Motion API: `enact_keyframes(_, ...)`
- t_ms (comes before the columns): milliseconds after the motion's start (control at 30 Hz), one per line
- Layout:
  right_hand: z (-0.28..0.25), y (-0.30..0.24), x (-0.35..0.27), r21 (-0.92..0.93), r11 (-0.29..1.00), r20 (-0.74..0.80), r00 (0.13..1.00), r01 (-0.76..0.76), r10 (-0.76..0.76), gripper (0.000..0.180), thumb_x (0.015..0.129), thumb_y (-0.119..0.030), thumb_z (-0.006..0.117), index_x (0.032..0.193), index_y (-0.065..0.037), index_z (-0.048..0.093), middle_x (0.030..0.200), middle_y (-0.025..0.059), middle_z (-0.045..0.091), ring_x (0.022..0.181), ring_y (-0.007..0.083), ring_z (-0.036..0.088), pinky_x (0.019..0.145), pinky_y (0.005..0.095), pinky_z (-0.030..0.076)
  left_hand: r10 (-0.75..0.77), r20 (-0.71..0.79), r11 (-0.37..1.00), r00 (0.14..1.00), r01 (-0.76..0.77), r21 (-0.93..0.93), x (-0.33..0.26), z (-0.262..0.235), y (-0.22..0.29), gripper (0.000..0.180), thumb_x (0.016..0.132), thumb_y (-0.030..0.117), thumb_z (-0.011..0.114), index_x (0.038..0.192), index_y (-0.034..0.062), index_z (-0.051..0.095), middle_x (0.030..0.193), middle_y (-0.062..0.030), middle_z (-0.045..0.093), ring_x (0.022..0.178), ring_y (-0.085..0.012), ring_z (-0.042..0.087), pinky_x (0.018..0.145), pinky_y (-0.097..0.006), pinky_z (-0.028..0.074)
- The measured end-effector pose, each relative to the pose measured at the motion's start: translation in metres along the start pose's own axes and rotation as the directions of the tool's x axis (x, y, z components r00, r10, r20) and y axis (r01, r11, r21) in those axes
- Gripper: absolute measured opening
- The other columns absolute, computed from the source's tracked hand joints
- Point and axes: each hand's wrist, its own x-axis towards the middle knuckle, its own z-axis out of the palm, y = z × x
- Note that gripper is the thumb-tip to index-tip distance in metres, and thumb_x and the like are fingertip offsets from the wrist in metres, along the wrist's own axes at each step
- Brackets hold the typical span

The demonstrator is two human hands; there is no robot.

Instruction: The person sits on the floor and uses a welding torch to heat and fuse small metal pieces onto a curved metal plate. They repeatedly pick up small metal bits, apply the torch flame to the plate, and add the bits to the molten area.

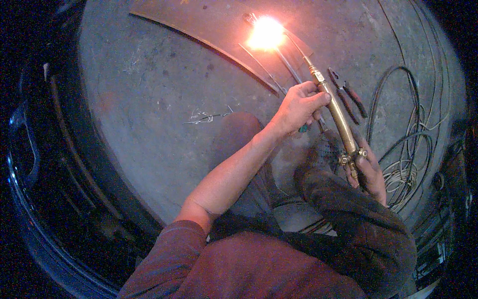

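A brass gas torch (339,115) slants across in front of me, its thin bent nozzle reaching up to a blinding white-orange flame (266,34). My left hand (298,107) is closed around the upper part of the torch body, its thumb lying along the brass. At the lower end, my right hand (371,172) is wrapped around the torch beside its valve knobs (343,159). A straight metal rod (288,64) runs from the glare down behind my left hand. The glare hides what lies directly at the flame. A small green piece (302,128) shows below my left fingers.
A curved rusty metal plate (199,22) lies under the flame on the concrete floor (149,99). Pliers (354,100) lie right of the torch. Coiled hoses and cables (402,177) spread at the right. Thin wire scraps (206,118) lie left of my knee (241,130).
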Motion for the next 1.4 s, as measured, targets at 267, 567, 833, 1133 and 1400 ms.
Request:
enact_keyframes(267,0.001,-0.002,-0.001,0.014,1.0,0.008,1.0,-0.022,0.022,0.095,0.09,-0.048,0.07,0.16,-0.002,0.023,0.084,0.0066,0.062,0.048,0.0072,0.046,0.041,0.0203,0.035,-0.009,-0.015,1.0,1.0,0.009,0.009,0.0,-0.001,-0.001,0.029,0.098,0.025,0.068,0.118,0.0042,0.065,0.083,0.0008,0.064,0.057,-0.0061,0.055,0.044,-0.021,0.042)
enact_keyframes(567,-0.001,0.005,-0.003,0.079,0.997,-0.021,1.0,0.007,-0.006,0.097,0.087,-0.047,0.073,0.158,-0.001,0.026,0.092,0.0099,0.067,0.054,0.0077,0.052,0.044,0.0203,0.037,-0.093,-0.083,0.979,0.992,0.076,-0.192,-0.002,0.001,-0.012,0.032,0.102,0.03,0.061,0.117,0.0022,0.063,0.085,-0.0039,0.067,0.055,-0.0088,0.055,0.041,-0.022,0.04)
enact_keyframes(833,0.006,0.006,0.001,0.085,0.996,0.032,0.999,0.042,-0.044,0.1,0.084,-0.053,0.076,0.156,0.0,0.029,0.097,0.0108,0.069,0.058,0.0069,0.053,0.046,0.0196,0.037,-0.025,-0.436,0.744,0.9,0.308,0.593,0.032,-0.018,-0.07,0.043,0.094,0.035,0.068,0.095,-0.0087,0.068,0.084,-0.0257,0.071,0.079,-0.0339,0.072,0.067,-0.047,0.057)
enact_keyframes(1133,0.009,0.006,-0.003,0.073,0.996,0.027,0.998,0.058,-0.06,0.096,0.088,-0.048,0.072,0.157,0.0,0.026,0.093,0.01,0.068,0.054,0.0078,0.051,0.044,0.0211,0.038,0.08,-0.556,0.666,0.828,0.37,0.648,0.037,0.002,-0.063,0.038,0.087,0.032,0.073,0.094,-0.0056,0.073,0.096,-0.0305,0.071,0.094,-0.0479,0.069,0.086,-0.053,0.055)
enact_keyframes(1400,0.011,0.009,-0.001,0.07,0.995,-0.006,0.997,0.071,-0.071,0.095,0.089,-0.048,0.07,0.158,-0.001,0.025,0.091,0.0098,0.067,0.054,0.0087,0.051,0.044,0.0215,0.037,0.018,-0.661,0.822,0.75,0.365,0.437,0.032,0.004,-0.062,0.037,0.083,0.026,0.074,0.106,-0.0009,0.068,0.107,-0.027,0.071,0.106,-0.0458,0.066,0.094,-0.052,0.051)
